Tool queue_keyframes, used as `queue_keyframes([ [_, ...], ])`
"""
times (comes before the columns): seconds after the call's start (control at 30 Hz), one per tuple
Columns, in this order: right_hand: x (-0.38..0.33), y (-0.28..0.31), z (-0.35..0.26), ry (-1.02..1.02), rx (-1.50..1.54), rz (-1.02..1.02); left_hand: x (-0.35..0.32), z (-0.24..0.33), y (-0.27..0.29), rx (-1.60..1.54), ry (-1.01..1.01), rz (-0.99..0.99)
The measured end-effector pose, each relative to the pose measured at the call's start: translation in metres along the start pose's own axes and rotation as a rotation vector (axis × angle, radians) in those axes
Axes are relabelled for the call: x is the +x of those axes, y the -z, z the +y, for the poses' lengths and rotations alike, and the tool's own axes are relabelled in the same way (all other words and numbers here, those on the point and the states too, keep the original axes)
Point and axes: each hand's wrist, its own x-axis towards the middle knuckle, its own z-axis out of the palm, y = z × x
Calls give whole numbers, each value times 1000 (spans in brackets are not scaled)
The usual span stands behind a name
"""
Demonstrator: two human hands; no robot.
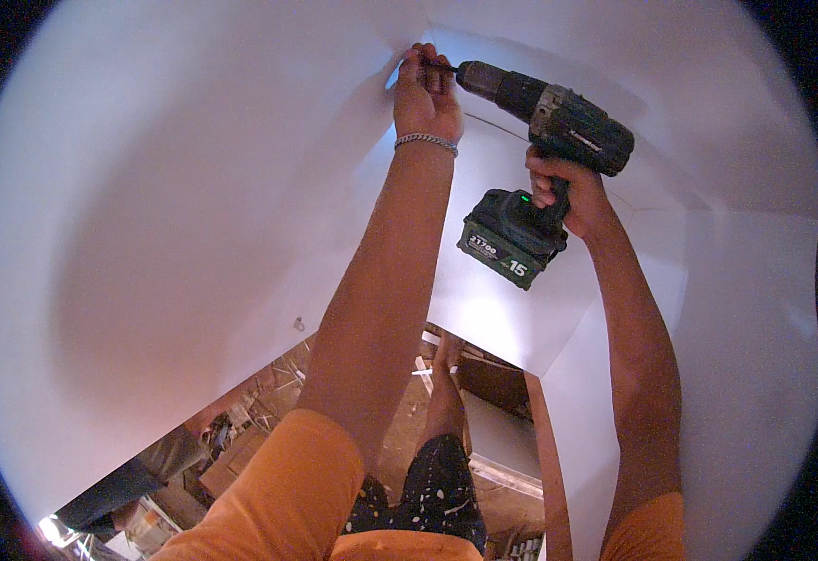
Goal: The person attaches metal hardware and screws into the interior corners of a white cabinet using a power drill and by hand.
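My right hand (572, 192) grips a dark cordless drill (582, 131) by its handle. The drill points left, and its bulky battery pack (512, 238) hangs below with a small green light lit. A thin dark bit (443, 66) runs from the chuck to the fingers of my left hand (429, 103). That hand is raised against the white panel corner, its fingers closed around the bit's tip. Whatever sits between those fingertips is hidden. A chain bracelet (426, 142) circles my left wrist.
White panels (194, 187) surround my arms on the left, top and right. A small fitting (298, 323) sticks out near the left panel's lower edge. Below lies a brown floor (399, 411) with boards and scattered scraps. A bright light (50, 530) glows at the lower left.
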Motion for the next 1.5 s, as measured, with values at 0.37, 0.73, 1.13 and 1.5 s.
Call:
queue_keyframes([
  [0.37,3,2,5,-39,38,63,-7,7,8,-15,126,139],
  [0.73,-3,11,15,-45,47,51,-40,37,10,1083,260,-226],
  [1.13,0,9,16,-7,23,63,-2,44,-63,3285,-1074,-1119],
  [1.5,-1,7,15,23,-17,92,33,46,-96,3108,-780,-1838],
])
